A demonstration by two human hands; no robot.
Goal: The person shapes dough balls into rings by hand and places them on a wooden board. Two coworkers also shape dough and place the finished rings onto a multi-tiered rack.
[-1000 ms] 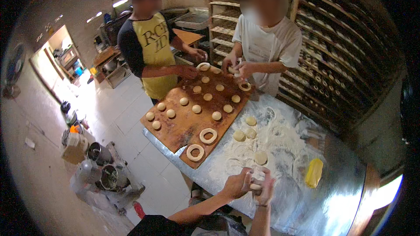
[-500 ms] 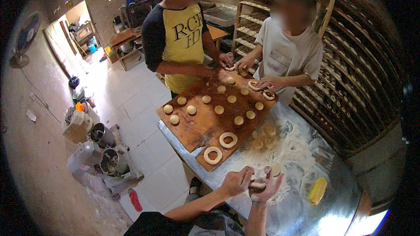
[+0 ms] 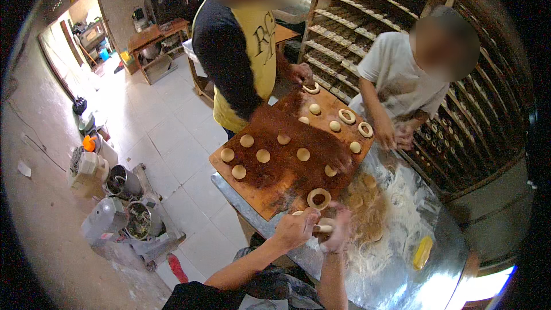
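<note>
A pale dough ring is stretched between my two hands over the near edge of the wooden board. My left hand is closed on its left side, fingers curled. My right hand is against the ring's other side, its fingers smeared by motion. Just beyond my hands a finished dough ring lies on the board; another is mostly hidden behind my left hand. Several round dough balls sit farther up the board. Two more rings lie at its far right.
A co-worker in a yellow shirt reaches an arm across the board. Another, in a white shirt, stands at the far right. Flour and a yellow object are on the metal table. Racks of dough trays stand behind.
My hands have moved left with the dough ring, up to the board's edge. The yellow-shirted co-worker's arm now stretches across the board. The white-shirted person's hands have left the board. The view has shifted.
</note>
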